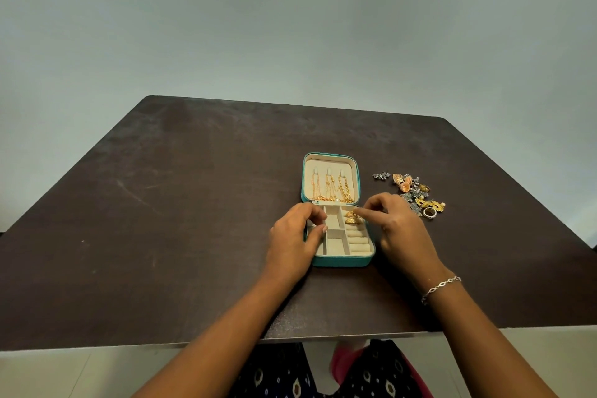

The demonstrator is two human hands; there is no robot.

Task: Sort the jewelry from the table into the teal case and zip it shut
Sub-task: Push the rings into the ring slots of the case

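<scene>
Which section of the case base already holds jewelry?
The teal case's ring-roll strip on the right: gold rings sit at its far end. The two middle compartments show bare lining; the left hand partly covers the left one.

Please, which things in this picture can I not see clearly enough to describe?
- Head view: left compartments of the teal case, covered by the left hand gripping its side.
- Head view: whether the right hand pinches or only touches the gold rings; its fingertips overlap them.
- Head view: single pieces in the jewelry pile; too small and tangled.
- Head view: lower ends of the chains; tangled, too fine.
</scene>
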